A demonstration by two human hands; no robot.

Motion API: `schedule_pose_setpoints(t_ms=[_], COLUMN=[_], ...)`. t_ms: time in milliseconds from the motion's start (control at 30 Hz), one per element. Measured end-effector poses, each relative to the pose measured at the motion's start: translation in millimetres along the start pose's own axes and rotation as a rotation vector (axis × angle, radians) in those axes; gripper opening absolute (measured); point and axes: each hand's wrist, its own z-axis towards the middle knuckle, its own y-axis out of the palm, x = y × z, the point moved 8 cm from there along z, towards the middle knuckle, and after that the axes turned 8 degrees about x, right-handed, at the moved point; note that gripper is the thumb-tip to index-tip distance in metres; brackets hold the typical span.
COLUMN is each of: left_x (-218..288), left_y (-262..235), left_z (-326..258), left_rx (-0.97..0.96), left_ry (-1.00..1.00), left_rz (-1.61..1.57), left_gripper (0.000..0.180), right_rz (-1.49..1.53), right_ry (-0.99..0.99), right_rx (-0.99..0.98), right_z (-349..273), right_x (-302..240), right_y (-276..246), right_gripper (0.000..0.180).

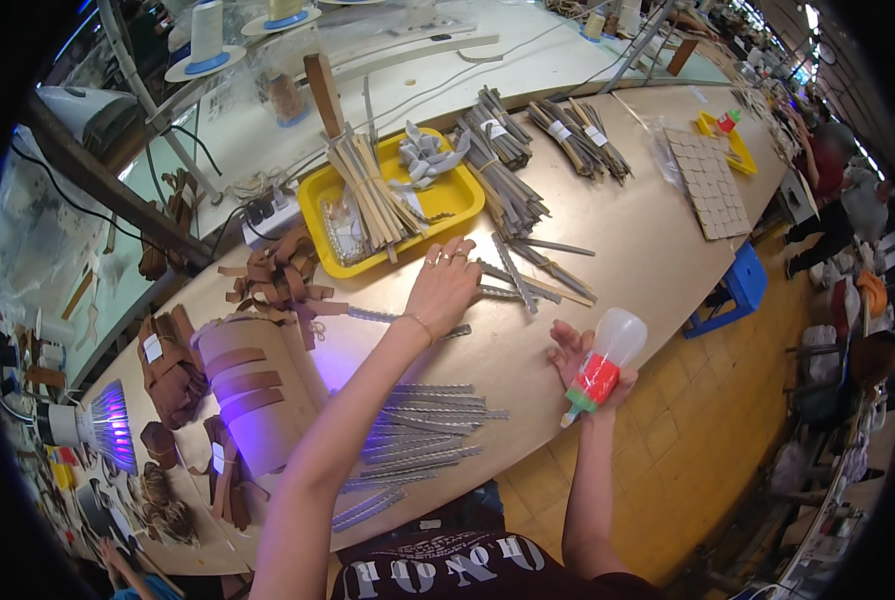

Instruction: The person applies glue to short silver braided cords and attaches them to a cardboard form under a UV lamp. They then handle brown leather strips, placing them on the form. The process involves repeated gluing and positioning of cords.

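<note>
My left hand [445, 288] reaches palm down over the table, just in front of the yellow tray [333, 262]. Its fingers are a little spread, and whether they touch the strips beneath is hidden. Several loose grey strips [514, 275] lie beside it. In my right hand [567, 352], near the table's front edge, is a squeeze bottle [599, 377] with a translucent body, a red band and a green cap; its nozzle tilts down and left. Grey strips with wavy edges [422, 430] lie in rows below my left forearm.
The tray holds a beige strip bundle [367, 190] and grey scraps [430, 160]. More bundles [577, 135] lie behind. Brown strips [282, 275], a curved brown form [252, 375] and a purple-lit lamp [107, 425] stand left. A tile-patterned panel [707, 185] and blue stool [732, 290] are right.
</note>
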Motion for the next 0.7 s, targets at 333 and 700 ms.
schedule_pose_setpoints(t_ms=[333,700], left_x=[34,97], left_y=[-45,-11], left_z=[-15,-90], left_rx=[0.004,-0.075], left_ry=[0.018,0.088], left_rz=[0.108,-0.086], left_gripper=[0.009,0.047], right_rz=[0.170,-0.113], right_ry=[-0.055,-0.050], right_rx=[0.021,0.217], right_z=[-8,-62], right_x=[-4,-43], right_y=[-10,-23], right_gripper=[0.059,0.079])
